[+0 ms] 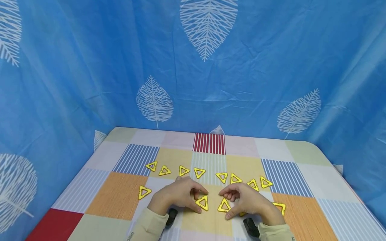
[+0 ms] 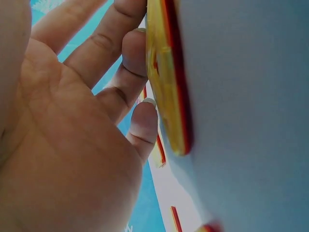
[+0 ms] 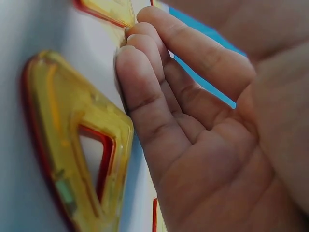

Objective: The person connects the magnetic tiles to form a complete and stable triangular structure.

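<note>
Yellow triangular frame tiles with red undersides, like magnetic building tiles, lie flat on the cloth. My left hand (image 1: 184,193) arches by one tile (image 1: 206,205), its index fingertip at the top corner and its thumb along the near side. In the left wrist view the fingers lie beside a tile (image 2: 166,96) seen edge-on. Around another tile (image 1: 220,210) my right hand (image 1: 245,200) spreads thumb and index finger, its other fingers bent. The right wrist view has a large tile (image 3: 41,92) close below the palm and a second tile (image 3: 113,9) near the fingertips.
Several more tiles form a bowed row farther back, from a far-left tile (image 1: 147,166) to a right one (image 1: 261,182). Single tiles lie beyond the left wrist (image 1: 140,193) and the right wrist (image 1: 282,209). Blue leaf-print curtains (image 1: 229,100) enclose the patchwork-covered table (image 1: 111,194).
</note>
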The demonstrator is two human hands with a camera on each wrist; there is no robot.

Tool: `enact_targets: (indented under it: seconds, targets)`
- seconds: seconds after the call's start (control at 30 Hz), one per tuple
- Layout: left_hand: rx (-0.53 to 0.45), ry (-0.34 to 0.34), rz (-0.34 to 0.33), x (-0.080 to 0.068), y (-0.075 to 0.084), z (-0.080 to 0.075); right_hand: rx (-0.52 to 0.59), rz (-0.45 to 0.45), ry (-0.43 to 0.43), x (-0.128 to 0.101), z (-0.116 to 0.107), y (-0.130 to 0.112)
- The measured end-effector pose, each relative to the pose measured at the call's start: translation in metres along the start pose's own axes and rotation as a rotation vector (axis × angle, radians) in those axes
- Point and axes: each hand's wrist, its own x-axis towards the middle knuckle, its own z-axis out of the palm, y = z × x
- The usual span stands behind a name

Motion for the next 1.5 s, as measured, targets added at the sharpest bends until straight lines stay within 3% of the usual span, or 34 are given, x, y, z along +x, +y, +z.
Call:
enact_targets:
  seconds: [0.4,0.73,1.33,1.5]
  targets:
    - [-0.021,-0.021,0.053,0.002,0.001,0.003,-0.048,-0.002,-0.005,-0.005,-0.007,0.004]
    - [0.032,0.002,-0.004,0.006,0.012,0.007,-0.054,0.034,0.007,-0.003,-0.004,0.002]
    - [0.020,0.007,-0.002,0.008,0.007,0.010,-0.081,0.045,0.022,-0.004,-0.005,0.000]
    - [0.018,0.007,-0.011,0.008,0.007,0.010,-0.135,0.042,0.045,-0.005,-0.005,0.000]
